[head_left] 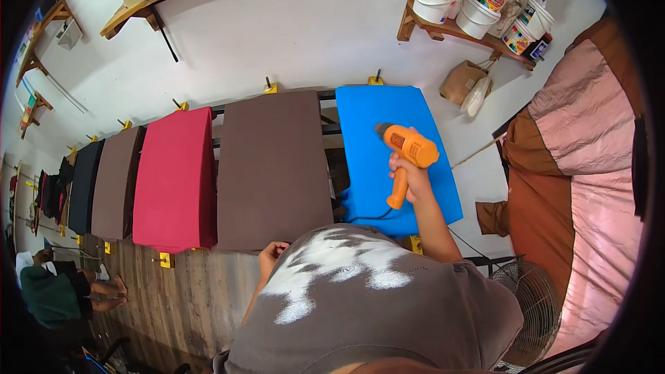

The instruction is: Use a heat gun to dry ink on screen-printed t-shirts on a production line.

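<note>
My right hand [409, 173] grips an orange heat gun [410, 147] above a bright blue shirt [367, 107] stretched on a board. Its dark nozzle tilts toward the fabric, and a black cord [374, 216] trails from the handle. My left hand [275, 253] is down at the front edge of a brown shirt on a board [270, 166], fingers curled and partly behind my body; what they hold, if anything, is hidden.
More boards with red [170, 173], brown and black shirts run leftward on yellow clamps. Another person [52, 291] in green is at lower left. Shelves [450, 28] with buckets line the wall. A wire fan [526, 298] and pink-brown fabric [575, 131] are at right.
</note>
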Action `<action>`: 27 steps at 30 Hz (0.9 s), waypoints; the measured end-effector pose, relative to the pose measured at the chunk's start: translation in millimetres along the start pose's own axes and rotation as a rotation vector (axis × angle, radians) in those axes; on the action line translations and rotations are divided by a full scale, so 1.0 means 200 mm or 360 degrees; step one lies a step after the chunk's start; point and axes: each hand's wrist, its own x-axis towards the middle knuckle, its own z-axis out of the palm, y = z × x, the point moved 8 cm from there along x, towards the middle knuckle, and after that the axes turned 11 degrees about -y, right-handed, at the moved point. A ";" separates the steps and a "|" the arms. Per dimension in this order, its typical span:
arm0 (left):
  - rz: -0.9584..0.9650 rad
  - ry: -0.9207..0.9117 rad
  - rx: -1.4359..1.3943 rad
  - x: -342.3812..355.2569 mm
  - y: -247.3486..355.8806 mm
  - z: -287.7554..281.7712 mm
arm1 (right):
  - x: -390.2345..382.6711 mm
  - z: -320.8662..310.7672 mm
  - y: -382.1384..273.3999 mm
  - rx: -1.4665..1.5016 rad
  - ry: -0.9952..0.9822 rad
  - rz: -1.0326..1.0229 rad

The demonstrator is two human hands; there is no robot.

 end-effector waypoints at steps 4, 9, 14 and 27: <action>0.0022 -0.0029 0.0133 0.01 0.02 0.00 | -0.06 -0.22 -0.07 -0.0305 0.1047 -0.0551; 0.0027 -0.0093 0.0136 0.01 0.00 -0.01 | -0.03 0.02 -0.13 -0.1049 0.0362 -0.0139; 0.0188 -0.0265 0.1090 -0.02 0.31 0.00 | -0.03 0.06 0.08 -0.0351 -0.0129 0.0203; 0.3088 0.0455 0.0377 -0.96 2.36 -0.15 | -0.09 0.24 0.06 -0.0647 -0.0503 0.0366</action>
